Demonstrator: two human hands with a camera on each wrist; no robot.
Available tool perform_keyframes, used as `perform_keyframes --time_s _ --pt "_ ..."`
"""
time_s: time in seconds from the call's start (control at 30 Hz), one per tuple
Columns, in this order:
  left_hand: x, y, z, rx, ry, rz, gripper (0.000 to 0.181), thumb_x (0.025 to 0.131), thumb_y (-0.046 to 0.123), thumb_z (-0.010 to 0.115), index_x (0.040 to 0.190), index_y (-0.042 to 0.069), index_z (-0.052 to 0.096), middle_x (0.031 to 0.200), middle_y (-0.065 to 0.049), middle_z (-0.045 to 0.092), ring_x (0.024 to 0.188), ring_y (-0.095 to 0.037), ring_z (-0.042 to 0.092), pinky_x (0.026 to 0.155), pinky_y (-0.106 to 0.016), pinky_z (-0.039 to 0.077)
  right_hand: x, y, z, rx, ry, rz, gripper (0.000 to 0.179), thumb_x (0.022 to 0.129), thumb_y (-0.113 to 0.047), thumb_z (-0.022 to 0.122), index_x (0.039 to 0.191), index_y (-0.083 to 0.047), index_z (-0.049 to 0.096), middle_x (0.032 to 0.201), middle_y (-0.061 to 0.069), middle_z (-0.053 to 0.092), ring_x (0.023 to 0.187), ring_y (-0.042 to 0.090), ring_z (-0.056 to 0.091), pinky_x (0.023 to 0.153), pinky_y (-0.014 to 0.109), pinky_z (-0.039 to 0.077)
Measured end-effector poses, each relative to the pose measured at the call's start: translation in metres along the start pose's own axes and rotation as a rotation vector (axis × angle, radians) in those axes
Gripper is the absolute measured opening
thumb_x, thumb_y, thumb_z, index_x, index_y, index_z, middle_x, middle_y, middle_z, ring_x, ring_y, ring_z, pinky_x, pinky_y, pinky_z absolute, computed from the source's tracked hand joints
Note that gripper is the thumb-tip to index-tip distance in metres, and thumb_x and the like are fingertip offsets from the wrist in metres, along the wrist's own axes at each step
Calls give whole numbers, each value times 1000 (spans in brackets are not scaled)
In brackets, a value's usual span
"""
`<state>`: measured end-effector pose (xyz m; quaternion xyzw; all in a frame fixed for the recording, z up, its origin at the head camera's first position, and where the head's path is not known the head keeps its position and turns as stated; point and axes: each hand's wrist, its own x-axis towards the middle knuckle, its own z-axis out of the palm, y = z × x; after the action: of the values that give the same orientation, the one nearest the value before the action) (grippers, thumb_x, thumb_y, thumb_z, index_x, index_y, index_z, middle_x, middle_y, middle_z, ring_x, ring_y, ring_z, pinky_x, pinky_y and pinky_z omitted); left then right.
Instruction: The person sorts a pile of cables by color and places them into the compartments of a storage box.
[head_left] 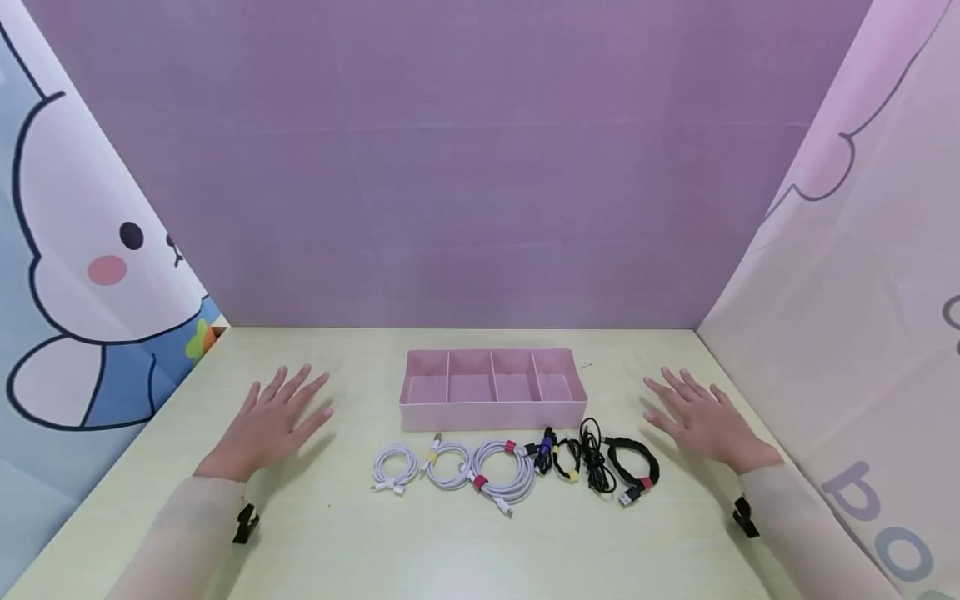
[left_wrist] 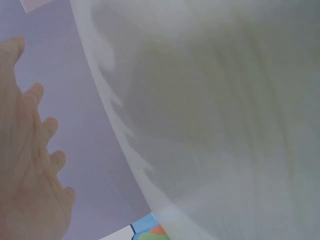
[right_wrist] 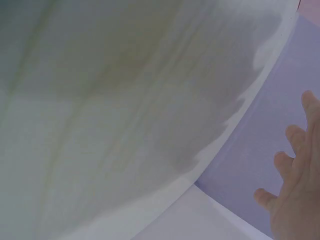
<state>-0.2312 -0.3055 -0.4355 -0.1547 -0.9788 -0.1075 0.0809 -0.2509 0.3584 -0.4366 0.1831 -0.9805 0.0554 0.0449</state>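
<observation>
My left hand (head_left: 268,425) is held above the table at the left, fingers straight and spread, holding nothing. On the right, my right hand (head_left: 705,423) is spread in the same way and holds nothing. Between them stands a pink box (head_left: 493,416) with several compartments, none showing contents. In front of it lies a row of coiled cables: a small white cable (head_left: 408,473), a white cable with a yellow tie (head_left: 447,482), a larger white cable with red ties (head_left: 517,489), a dark cable with a purple tie (head_left: 544,454), and several black cables (head_left: 592,458).
The pale table (head_left: 352,550) meets a purple backdrop (head_left: 465,192) at its far edge. A cartoon-printed cloth (head_left: 82,200) hangs on the left, and a light printed cloth (head_left: 862,333) borders the right side.
</observation>
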Motion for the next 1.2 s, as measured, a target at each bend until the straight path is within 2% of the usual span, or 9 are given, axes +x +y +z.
perform_keyframes --time_s 0.3,0.53,0.93,1.2 --pt "4 9 -2 15 19 23 71 101 56 48 158 15 33 160 -23 27 146 -51 16 113 -72 7 -2 -3 -1 0 19 -16 67 102 -58 46 157 -21 36 162 18 26 146 47 20 112 71 14" --pt "7 13 0 8 26 19 71 101 57 47 157 14 35 161 -21 27 147 -49 16 113 -71 11 -2 -8 -2 -1 33 -31 66 101 -57 47 156 -21 39 161 18 28 146 46 21 112 71 15" --pt "9 17 -3 -103 -8 6 70 103 54 46 157 11 33 162 -22 24 147 -50 12 113 -72 10 -2 -14 -6 -1 67 -52 63 101 -56 51 152 -20 45 160 17 32 145 46 26 110 70 21" --pt "12 24 -2 -182 -39 8 69 104 53 44 158 10 32 162 -22 23 147 -49 12 112 -72 9 -3 -17 -5 6 61 -58 63 100 -57 51 152 -21 46 160 16 32 145 45 25 111 70 19"
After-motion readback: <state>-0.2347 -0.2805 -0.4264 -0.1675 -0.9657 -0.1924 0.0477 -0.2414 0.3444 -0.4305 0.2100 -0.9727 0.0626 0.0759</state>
